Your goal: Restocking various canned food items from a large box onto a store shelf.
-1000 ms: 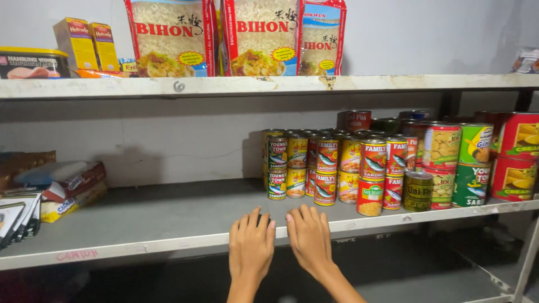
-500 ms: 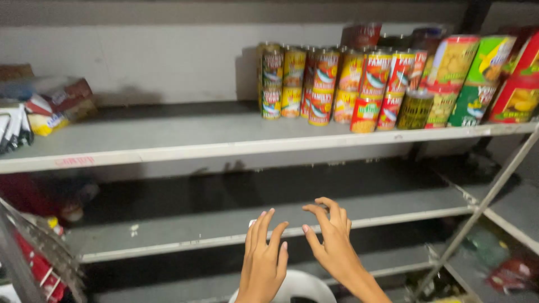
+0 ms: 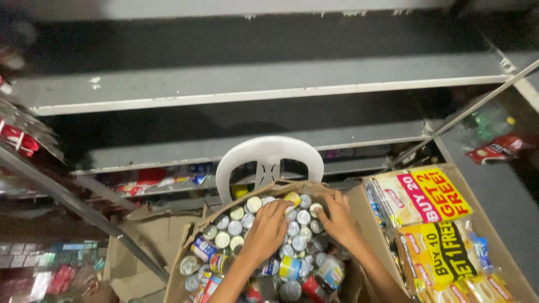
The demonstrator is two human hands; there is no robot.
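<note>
Cardboard box (image 3: 193,247), round metal cans (image 3: 300,217), left hand (image 3: 268,229), right hand (image 3: 338,219) atop

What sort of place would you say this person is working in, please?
Probably a small grocery's stockroom or aisle: grey metal shelves, a cardboard box full of tins under both hands, and a second box of packets beside it.

Two bare forearms enter from six o'clock, no sleeves showing up to the frame's lower edge. The left hand (image 3: 268,229) and right hand (image 3: 338,220) wear no gloves, rings or bracelets that can be made out. No watch or wristband shows at either wrist; fingers (image 3: 279,209) uncovered, nails short.
</note>
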